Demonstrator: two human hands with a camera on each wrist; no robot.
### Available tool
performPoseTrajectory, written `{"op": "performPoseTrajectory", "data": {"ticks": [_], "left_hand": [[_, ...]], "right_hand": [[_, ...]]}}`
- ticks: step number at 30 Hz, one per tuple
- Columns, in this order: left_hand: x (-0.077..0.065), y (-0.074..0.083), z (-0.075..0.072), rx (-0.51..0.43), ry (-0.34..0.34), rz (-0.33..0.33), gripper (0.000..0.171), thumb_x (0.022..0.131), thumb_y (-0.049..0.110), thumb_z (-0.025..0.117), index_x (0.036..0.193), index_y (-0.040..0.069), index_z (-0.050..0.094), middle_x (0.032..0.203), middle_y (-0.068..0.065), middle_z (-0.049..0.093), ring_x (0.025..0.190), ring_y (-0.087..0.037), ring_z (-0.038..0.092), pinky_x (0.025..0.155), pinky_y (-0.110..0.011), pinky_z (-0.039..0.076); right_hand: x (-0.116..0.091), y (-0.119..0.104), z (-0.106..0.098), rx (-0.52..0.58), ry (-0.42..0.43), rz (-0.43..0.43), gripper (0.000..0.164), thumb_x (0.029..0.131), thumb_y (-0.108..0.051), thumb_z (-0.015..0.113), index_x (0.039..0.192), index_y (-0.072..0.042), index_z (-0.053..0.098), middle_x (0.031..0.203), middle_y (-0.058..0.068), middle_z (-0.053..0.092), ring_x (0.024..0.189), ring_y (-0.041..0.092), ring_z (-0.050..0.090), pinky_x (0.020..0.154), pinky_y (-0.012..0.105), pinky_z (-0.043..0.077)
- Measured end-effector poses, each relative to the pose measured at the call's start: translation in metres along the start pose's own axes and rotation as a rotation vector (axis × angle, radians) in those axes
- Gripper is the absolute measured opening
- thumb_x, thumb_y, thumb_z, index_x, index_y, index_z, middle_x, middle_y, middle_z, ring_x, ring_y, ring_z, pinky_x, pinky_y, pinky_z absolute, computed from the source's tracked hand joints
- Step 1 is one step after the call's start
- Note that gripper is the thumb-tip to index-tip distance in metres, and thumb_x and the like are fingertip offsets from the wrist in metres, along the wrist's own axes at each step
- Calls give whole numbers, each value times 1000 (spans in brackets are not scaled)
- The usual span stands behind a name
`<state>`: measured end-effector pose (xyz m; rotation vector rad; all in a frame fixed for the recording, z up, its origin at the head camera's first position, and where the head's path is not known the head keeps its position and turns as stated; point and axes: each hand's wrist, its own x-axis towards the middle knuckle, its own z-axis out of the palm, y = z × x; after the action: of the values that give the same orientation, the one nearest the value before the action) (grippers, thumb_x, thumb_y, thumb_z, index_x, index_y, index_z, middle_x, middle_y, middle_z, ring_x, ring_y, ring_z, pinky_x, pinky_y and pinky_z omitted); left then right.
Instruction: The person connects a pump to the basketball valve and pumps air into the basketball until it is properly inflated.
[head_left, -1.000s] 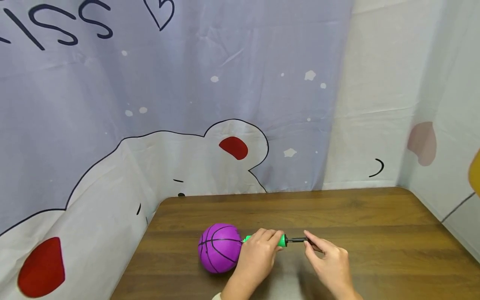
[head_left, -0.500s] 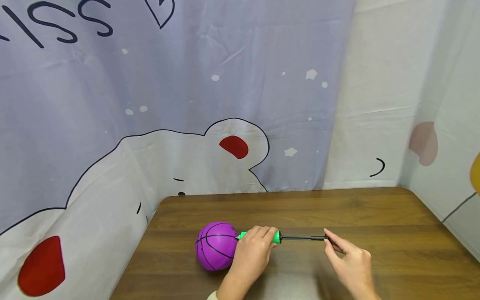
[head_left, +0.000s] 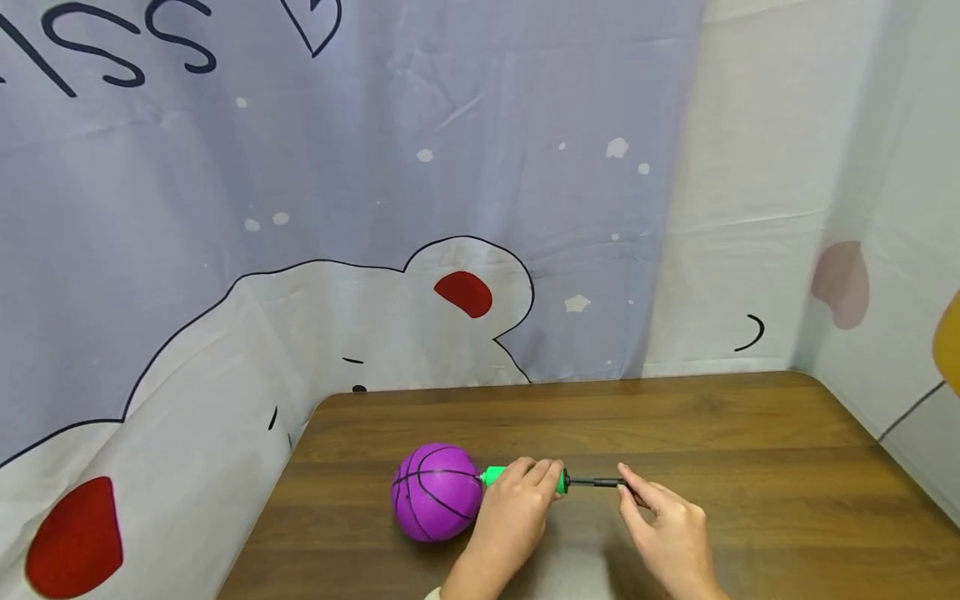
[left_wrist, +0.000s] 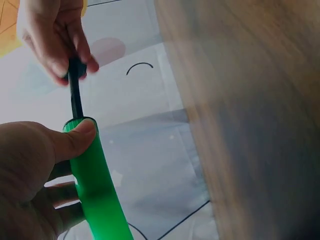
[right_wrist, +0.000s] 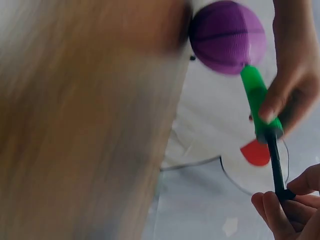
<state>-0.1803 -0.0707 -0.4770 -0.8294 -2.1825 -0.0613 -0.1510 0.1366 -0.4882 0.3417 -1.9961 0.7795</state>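
Observation:
A purple ball with black basketball lines (head_left: 437, 493) rests on the table at the left of the hands. The tip of a green hand pump (head_left: 492, 475) meets the ball's right side. My left hand (head_left: 516, 510) grips the pump's green barrel; in the left wrist view the thumb lies along the barrel (left_wrist: 97, 185) near its end. My right hand (head_left: 670, 527) pinches the handle of the black pump rod (head_left: 592, 482), which sticks partly out of the barrel. In the right wrist view, fingers and thumb close round the small black handle (right_wrist: 285, 194).
The brown wooden table (head_left: 787, 467) extends behind and to both sides of the hands. A printed cloth (head_left: 360, 183) with cartoon shapes hangs along the table's back and sides.
My right hand drew the rod far out to the right, then moved back left, so less of it shows now. The ball and left hand shifted slightly left, then partly back.

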Motion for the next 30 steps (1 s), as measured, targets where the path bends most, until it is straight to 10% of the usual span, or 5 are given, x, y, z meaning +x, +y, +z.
{"op": "performPoseTrajectory", "data": {"ticks": [11, 30], "left_hand": [[-3, 3, -2, -38, -19, -13, 41, 74, 31, 86, 111, 17, 75, 104, 9, 75, 91, -9, 67, 82, -20, 57], [-3, -10, -4, -60, -34, -63, 40, 78, 30, 85, 114, 18, 71, 105, 9, 73, 94, -10, 67, 85, -23, 57]], "right_hand": [[-4, -15, 21, 136, -73, -63, 37, 64, 11, 84, 100, 1, 79, 82, 6, 77, 63, 6, 71, 60, 12, 56], [9, 23, -19, -24, 24, 8, 32, 68, 2, 76, 98, -8, 82, 75, 1, 76, 63, 1, 69, 57, 14, 52]]}}
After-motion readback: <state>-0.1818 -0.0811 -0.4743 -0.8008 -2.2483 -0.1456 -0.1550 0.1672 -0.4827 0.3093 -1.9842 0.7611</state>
